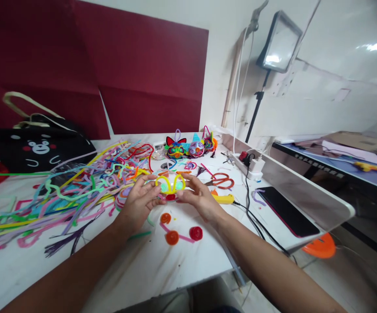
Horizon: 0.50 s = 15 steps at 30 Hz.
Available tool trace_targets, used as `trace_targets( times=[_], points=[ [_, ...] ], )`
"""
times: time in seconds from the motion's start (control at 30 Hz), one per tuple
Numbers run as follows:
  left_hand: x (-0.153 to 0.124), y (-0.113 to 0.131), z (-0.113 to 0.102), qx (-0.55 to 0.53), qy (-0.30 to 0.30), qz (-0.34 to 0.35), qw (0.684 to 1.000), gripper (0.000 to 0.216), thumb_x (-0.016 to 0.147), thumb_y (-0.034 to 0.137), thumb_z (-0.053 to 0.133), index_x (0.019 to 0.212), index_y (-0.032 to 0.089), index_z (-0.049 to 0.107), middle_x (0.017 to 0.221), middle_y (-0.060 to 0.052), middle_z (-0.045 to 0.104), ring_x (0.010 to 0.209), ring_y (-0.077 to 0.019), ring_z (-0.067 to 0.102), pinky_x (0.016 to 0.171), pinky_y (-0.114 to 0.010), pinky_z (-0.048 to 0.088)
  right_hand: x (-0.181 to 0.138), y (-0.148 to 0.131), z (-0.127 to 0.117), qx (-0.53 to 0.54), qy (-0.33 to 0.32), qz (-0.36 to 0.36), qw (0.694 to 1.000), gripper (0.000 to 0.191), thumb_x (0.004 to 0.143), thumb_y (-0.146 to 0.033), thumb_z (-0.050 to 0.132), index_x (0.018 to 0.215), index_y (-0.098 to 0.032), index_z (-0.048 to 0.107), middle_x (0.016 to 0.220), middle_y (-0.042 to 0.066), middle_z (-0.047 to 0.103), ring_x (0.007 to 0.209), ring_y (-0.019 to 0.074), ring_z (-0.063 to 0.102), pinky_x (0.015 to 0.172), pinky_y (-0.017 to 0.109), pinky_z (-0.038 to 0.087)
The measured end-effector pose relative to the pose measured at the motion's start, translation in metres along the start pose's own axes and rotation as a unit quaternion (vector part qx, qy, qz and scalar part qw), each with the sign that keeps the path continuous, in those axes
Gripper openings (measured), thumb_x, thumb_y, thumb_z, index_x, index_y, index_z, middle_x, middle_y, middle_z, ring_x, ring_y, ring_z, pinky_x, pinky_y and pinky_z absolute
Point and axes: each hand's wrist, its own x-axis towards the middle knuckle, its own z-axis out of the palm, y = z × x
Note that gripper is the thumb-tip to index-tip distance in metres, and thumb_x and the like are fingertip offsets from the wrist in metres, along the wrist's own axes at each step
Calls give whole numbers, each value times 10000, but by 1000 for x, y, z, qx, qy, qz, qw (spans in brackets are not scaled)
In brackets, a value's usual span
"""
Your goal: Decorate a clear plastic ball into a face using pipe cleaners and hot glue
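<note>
Both hands hold a small pipe-cleaner figure (170, 186) with yellow loops, pale green discs and a red bit underneath, just above the white table (162, 265). My left hand (139, 201) grips its left side with curled fingers. My right hand (198, 198) pinches its right side. Below the hands lie coiled discs: an orange one (165, 218), another orange one (171, 237) on a pink stem, and a red one (195, 233).
A big heap of coloured pipe cleaners (74, 187) covers the left. Three finished figures (191, 148) stand at the back. Orange-handled scissors (221, 181), a yellow tool (223, 199), a power strip (250, 164), a phone (286, 211) and a black bear bag (38, 145) lie around.
</note>
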Motion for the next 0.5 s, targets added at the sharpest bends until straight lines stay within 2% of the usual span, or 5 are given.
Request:
trace_targets(
  times=[0.1,0.23,0.5],
  points=[
    [0,-1,-1,9,-7,-1,1000,429,690,168,779,1034,220,529,871,23,606,660,-95,630,550,-193,577,2,0,0,44,27,28,998,503,619,-398,808,1041,-219,600,942,19,643,795,163,627,706,316,542],
    [0,-2,1,14,-5,-5,1000,452,665,173,798,1027,220,531,851,31,608,637,-92,624,544,-195,576,4,3,0,64,39,42,996,461,597,-423,829,943,-213,609,823,-6,658,747,161,632,670,310,541],
    [0,-5,-1,23,18,-21,999,451,664,189,803,1024,220,531,886,15,631,662,-108,643,548,-207,581,5,8,1,70,37,48,996,466,574,-431,857,884,-194,603,770,-14,664,685,140,644,622,278,539]
  ],
)
